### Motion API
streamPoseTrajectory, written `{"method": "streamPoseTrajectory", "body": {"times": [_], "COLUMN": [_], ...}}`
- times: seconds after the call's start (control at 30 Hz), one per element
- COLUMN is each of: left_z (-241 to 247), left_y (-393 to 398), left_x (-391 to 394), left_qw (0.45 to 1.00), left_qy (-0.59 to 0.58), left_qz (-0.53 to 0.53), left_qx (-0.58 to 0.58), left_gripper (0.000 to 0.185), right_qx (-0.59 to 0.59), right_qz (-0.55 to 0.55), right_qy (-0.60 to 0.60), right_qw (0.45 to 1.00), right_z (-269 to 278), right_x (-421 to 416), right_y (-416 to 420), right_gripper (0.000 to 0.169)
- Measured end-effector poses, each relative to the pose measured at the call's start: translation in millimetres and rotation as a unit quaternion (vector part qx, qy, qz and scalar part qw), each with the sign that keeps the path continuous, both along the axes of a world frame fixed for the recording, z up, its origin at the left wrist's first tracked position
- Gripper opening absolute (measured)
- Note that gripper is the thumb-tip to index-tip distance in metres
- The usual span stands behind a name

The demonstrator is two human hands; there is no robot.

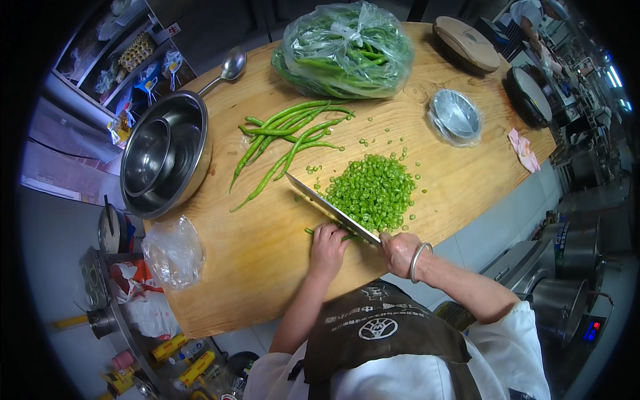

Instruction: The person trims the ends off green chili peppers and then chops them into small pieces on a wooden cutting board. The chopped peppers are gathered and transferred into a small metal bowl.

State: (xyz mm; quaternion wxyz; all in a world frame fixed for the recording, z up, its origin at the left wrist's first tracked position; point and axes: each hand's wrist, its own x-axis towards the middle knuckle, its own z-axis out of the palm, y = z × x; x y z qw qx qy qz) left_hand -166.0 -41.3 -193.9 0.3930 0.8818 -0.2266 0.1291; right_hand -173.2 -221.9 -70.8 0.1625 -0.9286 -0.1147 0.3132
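My right hand (401, 252), with a metal bangle at the wrist, grips the handle of a kitchen knife (332, 210). Its blade points up and left, along the near left side of a heap of chopped green chili peppers (375, 190). Close to the blade, my left hand (329, 245) holds green chili on the wooden table (240, 280); one pepper end (309, 231) sticks out left of the fingers, and the rest is mostly hidden. Whole long green chilies (287, 131) lie loosely beyond the knife tip.
Nested steel bowls (192, 185) and a ladle (233, 64) are at the left, above a crumpled plastic bag (175, 255). A bag of green chilies (345, 55) stands at the far edge. A wrapped bowl (456, 116), lidded containers (467, 42) and a pink cloth (523, 150) are right. A person (530, 17) stands beyond.
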Motion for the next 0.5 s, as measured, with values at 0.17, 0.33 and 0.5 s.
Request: {"method": "streamPoseTrajectory", "body": {"times": [0.17, 0.33, 0.5], "left_z": [1, -3, 0], "left_y": [5, 6, 1], "left_x": [4, 1, 3], "left_qw": [1.000, 1.000, 1.000], "left_qy": [-0.004, 0.009, -0.014], "left_qz": [-0.018, -0.005, 0.012], "left_qx": [0.015, 0.021, -0.012], "left_gripper": [0.032, 0.031, 0.026], "right_qx": [-0.004, -0.023, 0.037], "right_qz": [0.025, 0.028, 0.024], "right_qy": [-0.053, 0.016, -0.043], "right_qw": [0.998, 0.999, 0.998], "right_z": [25, 19, -23], "right_x": [-12, 4, 11], "right_y": [6, 19, 2], "right_gripper": [0.016, 0.019, 0.018]}}
